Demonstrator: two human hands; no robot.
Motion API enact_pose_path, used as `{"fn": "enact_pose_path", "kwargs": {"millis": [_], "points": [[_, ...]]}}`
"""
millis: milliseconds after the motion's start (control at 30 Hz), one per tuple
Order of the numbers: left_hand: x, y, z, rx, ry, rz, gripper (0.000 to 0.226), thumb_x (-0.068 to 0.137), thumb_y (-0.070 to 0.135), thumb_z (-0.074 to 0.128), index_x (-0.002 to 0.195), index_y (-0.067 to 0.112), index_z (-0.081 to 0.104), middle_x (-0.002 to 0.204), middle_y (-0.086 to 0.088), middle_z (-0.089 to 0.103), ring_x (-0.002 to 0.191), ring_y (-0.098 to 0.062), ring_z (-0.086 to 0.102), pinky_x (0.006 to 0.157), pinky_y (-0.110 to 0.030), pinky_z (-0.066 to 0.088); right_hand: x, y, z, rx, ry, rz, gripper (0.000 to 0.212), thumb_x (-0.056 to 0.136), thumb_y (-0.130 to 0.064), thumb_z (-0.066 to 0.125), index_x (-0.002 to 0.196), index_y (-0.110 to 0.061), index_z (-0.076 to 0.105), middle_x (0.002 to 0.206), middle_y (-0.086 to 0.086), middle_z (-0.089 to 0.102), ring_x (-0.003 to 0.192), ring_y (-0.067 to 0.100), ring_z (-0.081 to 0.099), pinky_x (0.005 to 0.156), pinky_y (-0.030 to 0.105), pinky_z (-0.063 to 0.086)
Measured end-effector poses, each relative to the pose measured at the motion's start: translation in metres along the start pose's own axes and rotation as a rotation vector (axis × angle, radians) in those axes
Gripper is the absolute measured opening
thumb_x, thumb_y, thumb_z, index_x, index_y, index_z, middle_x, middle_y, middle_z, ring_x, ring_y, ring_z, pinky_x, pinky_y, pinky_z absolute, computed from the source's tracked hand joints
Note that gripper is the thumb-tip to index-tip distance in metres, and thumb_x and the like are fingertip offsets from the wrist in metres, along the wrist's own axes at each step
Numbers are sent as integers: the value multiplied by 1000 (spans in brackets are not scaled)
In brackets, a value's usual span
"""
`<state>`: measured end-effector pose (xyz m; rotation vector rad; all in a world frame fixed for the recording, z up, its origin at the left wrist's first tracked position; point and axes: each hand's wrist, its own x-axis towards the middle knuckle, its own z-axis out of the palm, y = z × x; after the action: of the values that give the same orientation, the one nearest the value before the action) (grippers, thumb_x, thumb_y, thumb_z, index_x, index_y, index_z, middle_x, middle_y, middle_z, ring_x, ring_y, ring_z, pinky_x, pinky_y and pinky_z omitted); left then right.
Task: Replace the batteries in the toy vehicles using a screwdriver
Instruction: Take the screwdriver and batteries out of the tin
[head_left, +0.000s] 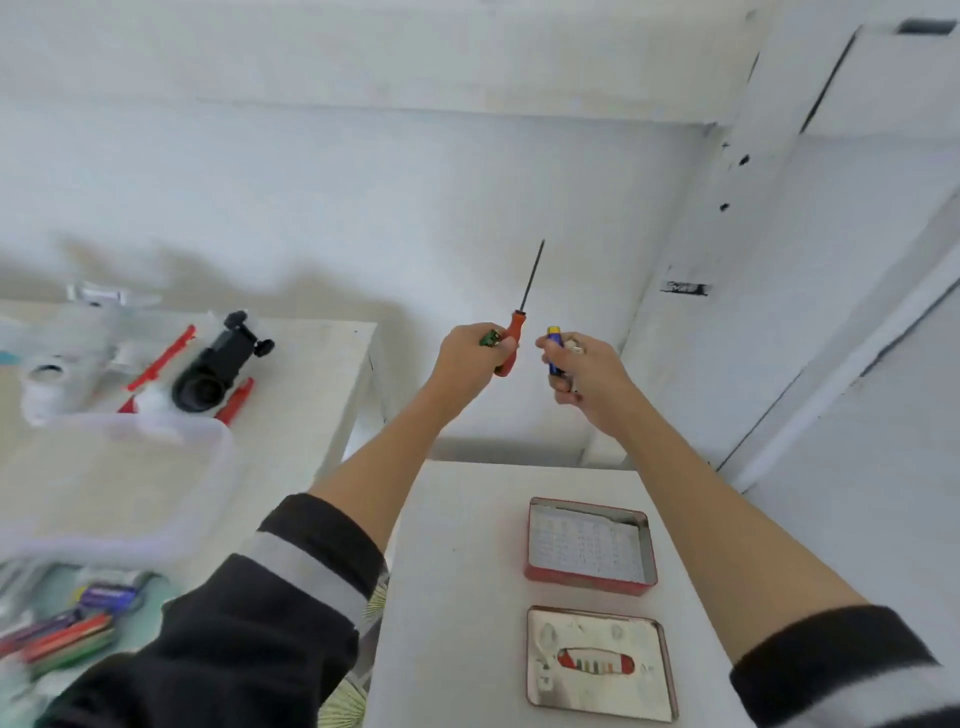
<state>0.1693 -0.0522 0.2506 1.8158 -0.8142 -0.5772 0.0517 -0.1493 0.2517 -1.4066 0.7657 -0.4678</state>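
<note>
My left hand (470, 361) grips a red-handled screwdriver (511, 338) with its thin shaft pointing up, and also holds a small green battery-like piece (489, 338). My right hand (582, 376) holds a blue and yellow battery (555, 353) together with small pale pieces. Both hands are raised in the air beyond the small white table (467, 597). A black toy vehicle (221, 364) lies on the left table, next to red plastic parts (161, 358) and a white toy vehicle (67, 358).
An open red tin (589, 543) and its lid (600, 662) lie on the small white table. A clear plastic bin (156, 478) stands on the left table. Battery packs (78, 623) lie at the lower left. White walls stand behind.
</note>
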Motion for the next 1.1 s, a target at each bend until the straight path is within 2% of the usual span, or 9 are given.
{"fn": "enact_pose_path", "kwargs": {"millis": [167, 333, 467, 867, 967, 1100], "points": [[-27, 19, -68, -53, -62, 106, 20, 97, 6, 50, 94, -6, 66, 42, 11, 47, 38, -5, 31, 42, -16, 26, -40, -32, 55, -29, 70, -101, 28, 92, -13, 55, 108, 11, 54, 70, 5, 41, 45, 10, 33, 41, 20, 27], [-56, 33, -105, -94, -124, 159, 16, 97, 7, 51, 92, 0, 64, 36, 13, 43, 34, -5, 29, 40, -14, 25, -75, -51, 83, -10, 160, -177, 7, 87, -12, 62, 90, -5, 60, 63, 4, 44, 43, 10, 31, 41, 20, 26], [-80, 37, -124, -110, -130, 180, 15, 98, 6, 51, 94, 1, 65, 35, 13, 42, 32, -4, 30, 38, -13, 25, -98, -57, 96, 28, 192, -205, 18, 86, -10, 65, 99, 0, 59, 64, 5, 48, 39, 8, 30, 39, 19, 26], [-166, -11, -213, -141, -63, 99, 17, 99, 8, 50, 99, -1, 65, 39, 13, 42, 33, -2, 29, 38, -14, 26, -166, -44, 194, -4, -5, -221, 6, 86, -8, 63, 84, -4, 65, 78, 13, 59, 40, 10, 27, 41, 20, 22], [-183, -25, -249, -134, -36, 87, 18, 99, 9, 50, 102, -3, 64, 47, 6, 42, 31, -2, 31, 38, -12, 27, -176, -40, 232, -50, -30, -199, 3, 85, -7, 64, 83, -5, 65, 79, 14, 60, 41, 10, 28, 41, 19, 22], [-199, -54, -305, -162, -30, 78, 16, 99, 3, 51, 88, 5, 63, 36, 12, 39, 30, -2, 27, 36, -13, 23, -188, -31, 284, -182, -110, -174, 3, 83, -6, 66, 84, -5, 64, 68, 13, 53, 42, 11, 27, 40, 19, 22]]}}
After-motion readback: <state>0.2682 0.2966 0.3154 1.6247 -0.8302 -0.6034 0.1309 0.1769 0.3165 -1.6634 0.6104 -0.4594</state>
